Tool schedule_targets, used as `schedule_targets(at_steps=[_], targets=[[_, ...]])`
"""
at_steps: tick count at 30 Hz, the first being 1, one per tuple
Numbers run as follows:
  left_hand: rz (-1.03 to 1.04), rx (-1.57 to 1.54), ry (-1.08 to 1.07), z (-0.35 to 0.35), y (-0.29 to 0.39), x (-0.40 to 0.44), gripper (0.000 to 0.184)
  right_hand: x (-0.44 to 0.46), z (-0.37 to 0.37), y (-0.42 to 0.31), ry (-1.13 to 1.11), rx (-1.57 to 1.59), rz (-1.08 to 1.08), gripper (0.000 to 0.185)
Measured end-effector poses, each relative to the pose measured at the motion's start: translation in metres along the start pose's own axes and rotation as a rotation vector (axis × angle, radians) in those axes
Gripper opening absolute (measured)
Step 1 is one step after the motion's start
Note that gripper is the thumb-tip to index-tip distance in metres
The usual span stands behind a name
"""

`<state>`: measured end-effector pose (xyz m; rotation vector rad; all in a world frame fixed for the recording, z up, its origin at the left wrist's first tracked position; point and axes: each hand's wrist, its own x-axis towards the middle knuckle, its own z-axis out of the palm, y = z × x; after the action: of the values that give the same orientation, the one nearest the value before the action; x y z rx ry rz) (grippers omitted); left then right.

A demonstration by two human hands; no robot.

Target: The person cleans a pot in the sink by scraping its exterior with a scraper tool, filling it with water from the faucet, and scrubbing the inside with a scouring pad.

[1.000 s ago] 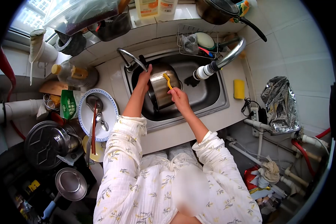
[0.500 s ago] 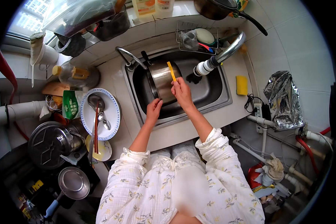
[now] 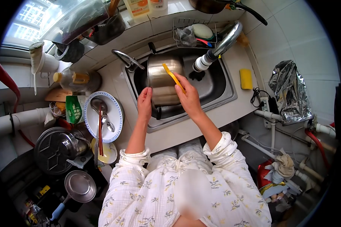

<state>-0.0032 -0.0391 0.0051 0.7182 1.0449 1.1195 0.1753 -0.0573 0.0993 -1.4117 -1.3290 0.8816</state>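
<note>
A steel pot with black handles lies tilted on its side in the sink, its outer wall facing up. My left hand is closed on the pot's rim at the left, close to the lower handle. Between the fingers and thumb of my right hand is a narrow yellow strip, its far end over the pot's wall. I cannot make out exactly what the strip is.
A thin tap and a thick chrome faucet reach over the sink. To the left stands a blue-rimmed bowl holding a ladle, spoons and chopsticks. A yellow sponge lies on the right counter; a wire rack sits behind.
The pot has turned so more of its wall and its lower handle show. My left hand has moved up and left along the rim. The yellow strip now slants more to the left.
</note>
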Motion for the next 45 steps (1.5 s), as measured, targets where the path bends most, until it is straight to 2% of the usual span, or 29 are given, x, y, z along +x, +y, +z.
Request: schedule_targets(at_steps=[3, 6, 10, 14, 17, 21, 24, 25, 28, 30, 35, 38, 41, 43, 45], targets=[[0.012, -0.092, -0.028, 0.0, 0.021, 0.006, 0.024, -0.006, -0.006, -0.012, -0.023, 0.02, 0.081, 0.036], [-0.065, -0.095, -0.008, 0.004, 0.056, 0.003, 0.026, -0.017, -0.012, -0.017, -0.009, 0.044, 0.067, 0.036], [-0.28, -0.148, 0.035, -0.003, 0.062, -0.002, 0.026, -0.029, -0.022, -0.03, 0.014, 0.047, 0.08, 0.036], [-0.319, -0.147, 0.101, 0.006, 0.06, 0.003, 0.028, -0.037, -0.025, -0.023, 0.045, -0.005, -0.049, 0.038], [-0.361, -0.125, 0.142, 0.005, 0.048, 0.022, 0.029, -0.05, -0.032, -0.028, -0.029, -0.071, 0.044, 0.037], [-0.404, -0.187, 0.18, 0.0, 0.018, 0.053, 0.029, -0.076, -0.022, -0.022, -0.06, -0.09, -0.088, 0.034], [-0.441, -0.209, 0.213, -0.006, -0.006, 0.073, 0.029, -0.095, -0.02, -0.005, -0.125, -0.11, 0.152, 0.025], [-0.446, -0.228, 0.221, -0.009, -0.016, 0.08, 0.029, -0.1, -0.017, 0.008, -0.107, -0.137, 0.184, 0.018], [-0.477, -0.27, 0.249, -0.012, -0.03, 0.09, 0.027, -0.112, 0.009, 0.041, -0.06, 0.073, 0.151, 0.016], [-0.492, -0.277, 0.284, -0.005, -0.03, 0.091, 0.027, -0.108, 0.019, 0.037, -0.134, 0.089, 0.232, 0.014], [-0.476, -0.255, 0.24, 0.0, -0.034, 0.096, 0.026, -0.096, 0.038, 0.054, -0.108, 0.166, 0.3, 0.016], [-0.467, -0.284, 0.179, 0.013, -0.028, 0.089, 0.027, -0.094, 0.041, 0.057, -0.108, 0.172, 0.241, 0.014], [-0.464, -0.256, 0.136, 0.016, -0.029, 0.089, 0.029, -0.095, 0.045, 0.072, -0.105, 0.489, 0.369, 0.012], [-0.48, -0.25, 0.1, 0.019, -0.024, 0.082, 0.03, -0.092, 0.047, 0.069, -0.07, 0.573, 0.368, 0.012], [-0.502, -0.378, -0.087, 0.009, -0.016, 0.066, 0.033, -0.09, 0.049, 0.065, -0.043, 0.629, 0.392, 0.013]])
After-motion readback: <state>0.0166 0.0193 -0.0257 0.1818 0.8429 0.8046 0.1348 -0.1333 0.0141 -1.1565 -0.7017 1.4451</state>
